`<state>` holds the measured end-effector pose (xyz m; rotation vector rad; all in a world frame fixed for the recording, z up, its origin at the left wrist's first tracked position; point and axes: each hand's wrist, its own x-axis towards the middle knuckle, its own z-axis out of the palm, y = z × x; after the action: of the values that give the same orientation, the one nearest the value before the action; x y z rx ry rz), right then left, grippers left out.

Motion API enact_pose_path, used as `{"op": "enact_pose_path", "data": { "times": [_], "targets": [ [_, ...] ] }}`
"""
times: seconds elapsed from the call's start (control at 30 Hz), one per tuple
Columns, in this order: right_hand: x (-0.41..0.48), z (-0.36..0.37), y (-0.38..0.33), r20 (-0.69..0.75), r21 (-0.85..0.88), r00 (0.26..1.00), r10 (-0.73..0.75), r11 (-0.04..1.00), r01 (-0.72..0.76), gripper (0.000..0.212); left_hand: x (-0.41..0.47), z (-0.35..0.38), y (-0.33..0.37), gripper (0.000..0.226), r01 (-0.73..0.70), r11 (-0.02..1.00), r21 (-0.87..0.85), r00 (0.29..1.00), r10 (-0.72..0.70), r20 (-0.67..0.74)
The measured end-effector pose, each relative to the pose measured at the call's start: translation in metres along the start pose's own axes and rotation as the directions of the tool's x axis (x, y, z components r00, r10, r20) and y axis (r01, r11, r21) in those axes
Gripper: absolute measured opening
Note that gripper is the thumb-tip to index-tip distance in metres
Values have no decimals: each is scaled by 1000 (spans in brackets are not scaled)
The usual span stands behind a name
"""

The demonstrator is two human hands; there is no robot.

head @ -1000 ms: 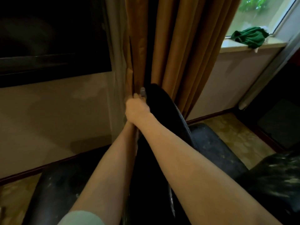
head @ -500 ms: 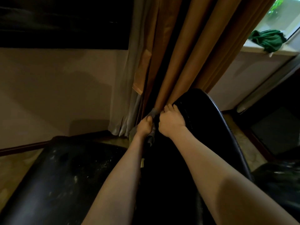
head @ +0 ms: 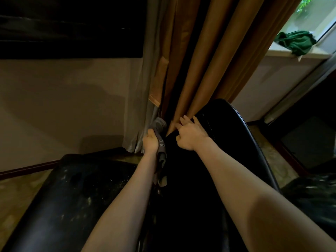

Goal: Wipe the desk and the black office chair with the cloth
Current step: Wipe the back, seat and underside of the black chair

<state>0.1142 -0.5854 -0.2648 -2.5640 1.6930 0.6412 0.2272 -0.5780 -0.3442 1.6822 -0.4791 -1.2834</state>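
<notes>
1. One grey cloth [head: 161, 140] lies bunched in the left hand [head: 150, 142], whose fingers are wrapped tightly round it. The cloth is pressed to the left edge of the black office chair [head: 227, 128] near the top of the backrest, and a loose end hangs below the wrist.
2. The right hand [head: 191, 136] sits on the top of the backrest, fingers bent over its edge and gripping it.
3. A brown curtain [head: 209, 60] hangs just behind, touching the chair top.
4. A black padded seat [head: 63, 197] lies lower left.
5. A green garment [head: 294, 41] rests on the windowsill [head: 283, 54], upper right.
</notes>
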Motion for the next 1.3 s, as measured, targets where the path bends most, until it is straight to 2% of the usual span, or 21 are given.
{"op": "enact_pose_path", "data": {
  "times": [0.13, 0.23, 0.3, 0.37, 0.43, 0.5, 0.53, 0.6, 0.63, 0.7, 0.77, 0.83, 1.13, 1.3],
  "targets": [
    [8, -21, -9, 21, 172, 997, -70, 983, 65, 58, -13, -19, 35, 44, -113, 990, -90, 994, 112, -10],
    [3, -52, -15, -136, 348, 987, -82, 929, 125, 60, -27, -24, 47, 44, -144, 980, -134, 990, 144, -13],
    [-7, -71, -10, -303, 411, 953, 8, 903, 123, 61, -43, -25, 50, 44, -173, 970, -168, 985, 171, -26],
    [-21, -82, 0, -397, 532, 903, 164, 843, 81, 59, -61, -19, 54, 42, -224, 954, -201, 974, 224, -21],
    [-44, -86, 3, -363, 689, 878, 313, 725, 26, 54, -75, -8, 56, 40, -280, 934, -221, 959, 283, -21],
    [-66, -80, -2, -286, 765, 884, 369, 644, -21, 51, -91, 5, 53, 40, -336, 917, -216, 934, 354, 46],
    [-74, -73, -5, -273, 750, 894, 356, 661, -34, 50, -98, 12, 48, 40, -384, 909, -165, 910, 402, 101],
    [-84, -58, -11, -265, 619, 913, 310, 781, -86, 50, -111, 25, 37, 52, -447, 893, -45, 846, 439, 303],
    [-85, -52, -11, -253, 504, 920, 300, 853, -139, 51, -108, 32, 31, 60, -519, 852, 66, 805, 461, 374],
    [-86, -48, -8, -218, 238, 915, 338, 928, -287, 55, -103, 41, 39, 56, -551, 824, 130, 774, 447, 449],
    [-90, -51, -8, -172, 77, 892, 418, 908, -411, 63, -87, 47, 52, 50, -588, 763, 267, 783, 455, 425],
    [-91, -51, -7, -154, 9, 900, 409, 911, -412, 68, -68, 52, 61, 48, -558, 748, 359, 815, 412, 408],
    [-78, -49, 3, -159, -38, 941, 300, 950, -309, 75, -26, 53, 66, 48, -489, 817, 307, 864, 404, 302],
    [-68, -49, 6, -179, -40, 953, 245, 966, -256, 75, 4, 42, 62, 48, -306, 902, 306, 948, 260, 183]
  ]
}}
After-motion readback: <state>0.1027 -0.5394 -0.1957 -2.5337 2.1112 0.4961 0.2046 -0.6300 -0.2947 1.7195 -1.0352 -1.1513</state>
